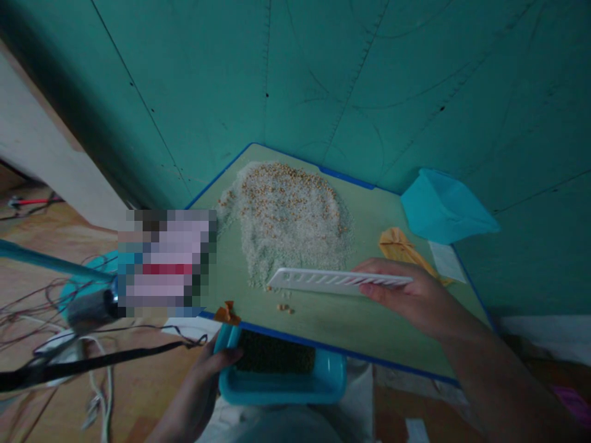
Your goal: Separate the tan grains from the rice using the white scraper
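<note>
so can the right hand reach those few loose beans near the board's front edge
Probably yes: the right hand holds the white scraper just behind the loose beans, with bare board between.

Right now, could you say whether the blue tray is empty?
Not empty: dark grains cover the far half of the blue tray; its near floor shows bare.

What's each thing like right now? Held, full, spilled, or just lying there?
White slotted tool: held flat in the right hand, at the pile's near edge.
Blue tray: gripped by the left hand, partly filled with dark beans.
Grain pile: spread out on the green board, mixed white and tan.
Orange wrapper: crumpled, lying loose.
</note>
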Demonstrator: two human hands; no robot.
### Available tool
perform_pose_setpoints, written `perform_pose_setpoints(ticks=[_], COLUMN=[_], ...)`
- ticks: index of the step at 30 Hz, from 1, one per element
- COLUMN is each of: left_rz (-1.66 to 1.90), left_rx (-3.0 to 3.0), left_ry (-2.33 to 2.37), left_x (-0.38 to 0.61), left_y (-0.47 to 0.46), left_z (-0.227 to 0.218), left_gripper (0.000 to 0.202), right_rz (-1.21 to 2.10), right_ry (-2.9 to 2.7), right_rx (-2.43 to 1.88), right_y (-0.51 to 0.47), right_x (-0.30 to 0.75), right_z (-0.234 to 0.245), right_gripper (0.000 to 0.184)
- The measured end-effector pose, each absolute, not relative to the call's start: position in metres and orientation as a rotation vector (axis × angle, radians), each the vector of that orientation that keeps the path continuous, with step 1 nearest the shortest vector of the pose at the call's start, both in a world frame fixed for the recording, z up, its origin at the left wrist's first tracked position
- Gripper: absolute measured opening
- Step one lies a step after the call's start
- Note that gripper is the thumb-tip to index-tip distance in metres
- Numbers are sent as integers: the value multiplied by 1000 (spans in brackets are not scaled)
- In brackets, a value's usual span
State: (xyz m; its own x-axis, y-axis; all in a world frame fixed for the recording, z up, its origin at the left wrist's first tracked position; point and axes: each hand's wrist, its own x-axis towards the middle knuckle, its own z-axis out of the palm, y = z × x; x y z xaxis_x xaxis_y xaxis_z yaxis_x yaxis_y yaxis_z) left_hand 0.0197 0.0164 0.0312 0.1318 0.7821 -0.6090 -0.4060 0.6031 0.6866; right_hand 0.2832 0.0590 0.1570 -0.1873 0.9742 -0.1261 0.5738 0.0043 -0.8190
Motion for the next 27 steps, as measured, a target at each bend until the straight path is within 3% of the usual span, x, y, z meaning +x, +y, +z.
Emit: perform_pose_setpoints(ticks=[27], left_rz=[933], left_rx=[387], left_ry=[1106], left_x=[16], left_y=[27], left_z=[22], left_gripper=[28], right_rz=[1134], right_ry=[-1762], right_rx=[-1553], right_y=[56], right_x=[286], right_z=[150], right_gripper=[11])
